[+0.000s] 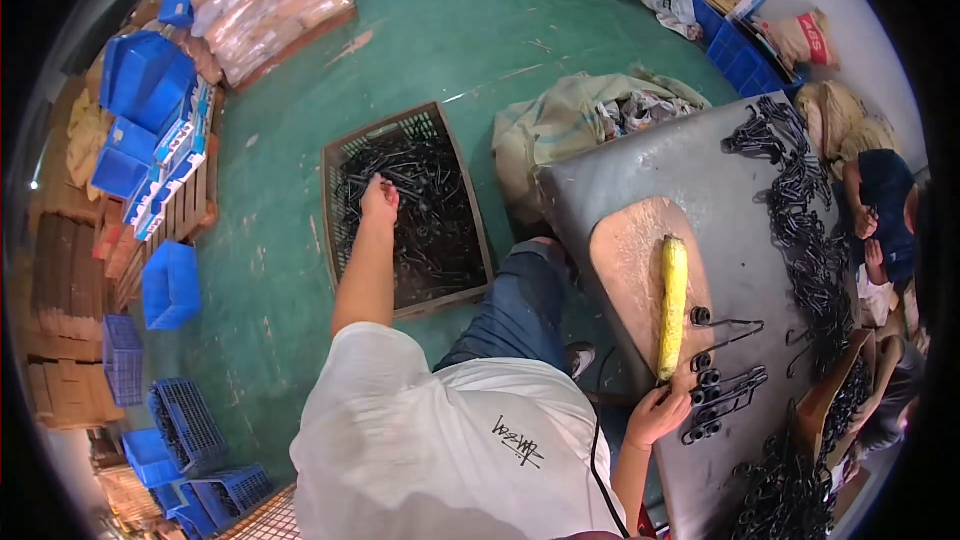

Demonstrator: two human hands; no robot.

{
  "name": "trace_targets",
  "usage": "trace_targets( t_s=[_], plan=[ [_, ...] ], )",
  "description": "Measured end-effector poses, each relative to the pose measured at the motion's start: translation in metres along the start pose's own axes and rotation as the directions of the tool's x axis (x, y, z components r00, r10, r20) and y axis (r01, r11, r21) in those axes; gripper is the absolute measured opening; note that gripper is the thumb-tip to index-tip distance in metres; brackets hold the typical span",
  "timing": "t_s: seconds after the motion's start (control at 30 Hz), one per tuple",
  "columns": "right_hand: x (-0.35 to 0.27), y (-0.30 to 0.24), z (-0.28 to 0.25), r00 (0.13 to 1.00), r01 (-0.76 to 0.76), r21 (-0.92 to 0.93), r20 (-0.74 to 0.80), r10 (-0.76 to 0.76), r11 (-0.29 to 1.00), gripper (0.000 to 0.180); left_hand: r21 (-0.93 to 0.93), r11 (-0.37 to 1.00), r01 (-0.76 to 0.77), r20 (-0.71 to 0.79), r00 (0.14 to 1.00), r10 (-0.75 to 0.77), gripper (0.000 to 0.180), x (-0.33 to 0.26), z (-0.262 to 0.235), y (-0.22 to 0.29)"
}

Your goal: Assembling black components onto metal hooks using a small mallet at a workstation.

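My left hand [381, 202] reaches over a brown plastic crate [330, 225] on the floor, its fingers drawn together above thin black rod-like parts [425, 175]. What lies between those fingers I cannot make out. At the table's near edge, my right hand [660, 414] has curled fingers by the lower end of a yellow wrapped cylinder [673, 305], which rests on a tan board [625, 250]. Whatever the right fingers grip is hidden. Just right of them lie several black bent rods with round ends [715, 402].
The grey table [735, 240] carries heaps of black hooked parts [800, 210] along its right side. A large sack [540, 130] stands beyond the table's left corner. Blue bins [171, 285] line the left. Another person's hands [868, 225] show at the far right.
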State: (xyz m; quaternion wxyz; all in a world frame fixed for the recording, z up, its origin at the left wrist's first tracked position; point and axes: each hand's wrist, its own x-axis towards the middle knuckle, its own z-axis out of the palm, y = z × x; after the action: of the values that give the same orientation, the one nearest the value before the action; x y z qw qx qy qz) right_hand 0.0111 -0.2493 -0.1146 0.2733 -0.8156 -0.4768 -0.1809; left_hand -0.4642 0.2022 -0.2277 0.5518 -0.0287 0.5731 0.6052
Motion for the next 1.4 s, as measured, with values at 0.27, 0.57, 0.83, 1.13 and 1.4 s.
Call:
trace_targets(
  t_s=[0.27,0.57,0.83,1.13,1.4],
  plan=[
    [0.010,-0.009,-0.002,0.997,-0.079,0.081,0.023,0.078,0.994,0.031,0.309,0.889,-0.338,0.510,0.848,0.145,0.035,-0.100,0.113,-0.055],
    [0.013,-0.005,-0.007,0.971,-0.189,0.170,-0.113,0.209,0.967,0.039,0.097,0.642,-0.761,0.924,-0.171,-0.342,0.033,-0.402,0.199,-0.208],
    [0.028,0.027,-0.022,0.947,-0.315,-0.208,-0.135,0.292,0.926,0.046,-0.356,0.035,-0.934,0.794,-0.322,-0.516,0.067,-0.491,0.208,-0.353],
    [0.029,0.073,-0.031,0.990,-0.118,-0.230,0.052,0.134,0.966,0.037,-0.416,-0.223,-0.882,0.848,-0.286,-0.447,0.069,-0.511,0.211,-0.403],
    [0.034,0.060,-0.040,0.934,-0.336,-0.060,-0.149,0.325,0.940,0.036,-0.307,0.190,-0.932,0.951,-0.306,0.036,0.035,-0.503,0.261,-0.360]
  ],
)
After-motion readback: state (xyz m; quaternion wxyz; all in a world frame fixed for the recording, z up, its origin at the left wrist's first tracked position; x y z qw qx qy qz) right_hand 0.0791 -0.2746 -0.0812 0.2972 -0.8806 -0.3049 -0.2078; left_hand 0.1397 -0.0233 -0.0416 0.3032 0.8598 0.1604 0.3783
